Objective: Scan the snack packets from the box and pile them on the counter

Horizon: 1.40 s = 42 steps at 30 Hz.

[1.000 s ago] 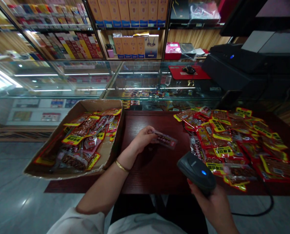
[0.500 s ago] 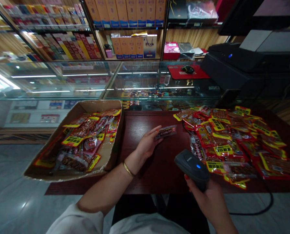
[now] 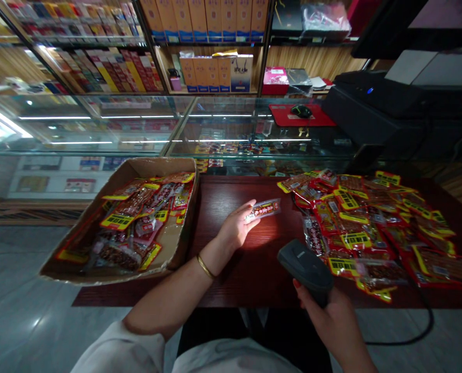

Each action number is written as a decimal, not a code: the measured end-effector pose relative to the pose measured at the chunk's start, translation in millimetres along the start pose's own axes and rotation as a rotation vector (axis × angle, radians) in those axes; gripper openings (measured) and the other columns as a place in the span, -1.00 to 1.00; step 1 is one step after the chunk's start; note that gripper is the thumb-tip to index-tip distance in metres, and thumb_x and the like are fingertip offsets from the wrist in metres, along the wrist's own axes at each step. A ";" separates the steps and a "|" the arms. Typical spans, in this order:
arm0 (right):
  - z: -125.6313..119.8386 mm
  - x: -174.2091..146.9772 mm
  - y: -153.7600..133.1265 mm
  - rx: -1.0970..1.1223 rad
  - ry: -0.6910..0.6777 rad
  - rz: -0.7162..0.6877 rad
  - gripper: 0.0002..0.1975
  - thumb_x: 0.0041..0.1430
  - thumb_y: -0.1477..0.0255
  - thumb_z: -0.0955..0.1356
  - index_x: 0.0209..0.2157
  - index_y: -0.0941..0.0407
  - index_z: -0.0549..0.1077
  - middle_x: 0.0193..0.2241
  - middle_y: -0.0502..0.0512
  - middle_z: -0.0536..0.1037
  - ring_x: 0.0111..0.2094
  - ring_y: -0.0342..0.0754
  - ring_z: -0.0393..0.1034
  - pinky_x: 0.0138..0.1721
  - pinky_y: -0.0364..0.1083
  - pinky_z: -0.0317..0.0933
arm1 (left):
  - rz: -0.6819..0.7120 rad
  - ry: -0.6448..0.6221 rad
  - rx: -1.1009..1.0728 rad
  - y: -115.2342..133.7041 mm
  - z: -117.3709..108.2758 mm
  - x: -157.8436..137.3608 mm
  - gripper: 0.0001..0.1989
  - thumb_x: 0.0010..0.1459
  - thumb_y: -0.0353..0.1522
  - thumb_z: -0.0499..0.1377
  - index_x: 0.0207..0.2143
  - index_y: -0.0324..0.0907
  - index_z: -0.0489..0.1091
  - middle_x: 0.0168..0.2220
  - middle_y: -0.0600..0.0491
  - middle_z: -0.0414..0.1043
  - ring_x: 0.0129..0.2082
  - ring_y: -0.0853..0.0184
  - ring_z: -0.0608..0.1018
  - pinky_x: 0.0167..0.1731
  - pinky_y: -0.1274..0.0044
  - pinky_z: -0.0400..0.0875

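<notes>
My left hand (image 3: pixel 236 226) is closed on one end of a small clear snack packet (image 3: pixel 265 208) with a dark red label, held just above the dark wooden table (image 3: pixel 231 282). In my right hand (image 3: pixel 330 316) is a black barcode scanner (image 3: pixel 305 267), gripped by its handle and pointed at the packet. Light from the scanner falls on the packet, my left fingers and the wood beneath. Left of my left hand stands an open cardboard box (image 3: pixel 187 228) partly filled with snack packets. A spread pile of red and yellow snack packets (image 3: pixel 355 241) lies beyond the scanner on the right.
A glass display counter (image 3: pixel 138 127) runs along the table's far edge. On it are a red mouse pad (image 3: pixel 320 118) with a black mouse (image 3: pixel 301 111) and a large black machine (image 3: pixel 402 114). The scanner's cable (image 3: pixel 409 342) loops off the right front edge. Stocked shelves stand behind.
The scanner's light has come on, brightening the packet and the table below, and its blue indicator no longer shows. Both hands stay nearly in place.
</notes>
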State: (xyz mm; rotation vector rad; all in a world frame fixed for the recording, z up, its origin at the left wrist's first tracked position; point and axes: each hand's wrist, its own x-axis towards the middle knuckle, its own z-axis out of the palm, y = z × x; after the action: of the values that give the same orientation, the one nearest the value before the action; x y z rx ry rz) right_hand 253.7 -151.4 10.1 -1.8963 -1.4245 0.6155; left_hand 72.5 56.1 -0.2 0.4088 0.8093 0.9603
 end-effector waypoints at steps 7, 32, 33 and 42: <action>1.1 -1.8 0.8 0.052 0.021 0.021 -0.53 0.23 -0.01 0.38 -0.23 0.12 0.68 -0.48 0.16 0.71 -0.50 0.11 0.63 -0.39 -0.07 0.50 | -0.036 -0.030 0.013 7.8 5.6 -5.7 -0.77 0.20 -0.43 0.29 -0.07 -0.17 0.57 0.03 -0.06 0.59 0.01 0.26 0.62 0.19 0.34 0.42; -35.0 -32.6 41.6 0.280 0.258 0.207 -0.77 0.16 0.27 0.45 -0.23 0.08 0.68 -0.34 0.12 0.75 -0.31 0.13 0.68 -0.23 -0.04 0.55 | -0.065 -0.614 0.836 -154.0 271.7 29.9 -0.60 0.12 -0.62 0.11 -0.07 -0.25 0.62 -0.51 0.10 0.51 -0.55 0.49 0.44 -0.41 0.63 0.40; -35.3 -34.5 42.2 0.285 0.248 0.215 -0.77 0.17 0.27 0.44 -0.22 0.09 0.67 -0.34 0.12 0.75 -0.31 0.12 0.68 -0.22 -0.04 0.55 | -0.065 -0.631 0.837 -164.9 279.6 31.8 -0.60 0.11 -0.65 0.08 -0.12 -0.26 0.63 -0.52 0.09 0.51 -0.54 0.48 0.45 -0.42 0.64 0.37; -45.3 -39.1 37.8 0.214 0.264 0.197 -0.77 0.17 0.25 0.43 -0.32 0.10 0.67 -0.42 0.12 0.73 -0.38 0.12 0.66 -0.30 -0.05 0.54 | 0.118 -0.608 0.844 -98.6 227.5 3.5 -0.73 0.08 -0.52 0.25 -0.18 -0.15 0.64 -0.32 0.02 0.63 -0.19 0.23 0.60 -0.01 0.42 0.45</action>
State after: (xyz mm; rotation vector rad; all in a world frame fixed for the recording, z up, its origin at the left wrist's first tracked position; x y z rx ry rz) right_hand 298.8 -206.0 10.5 -1.8792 -0.9741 0.5605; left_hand 302.7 14.8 82.5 1.4157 0.5925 0.5015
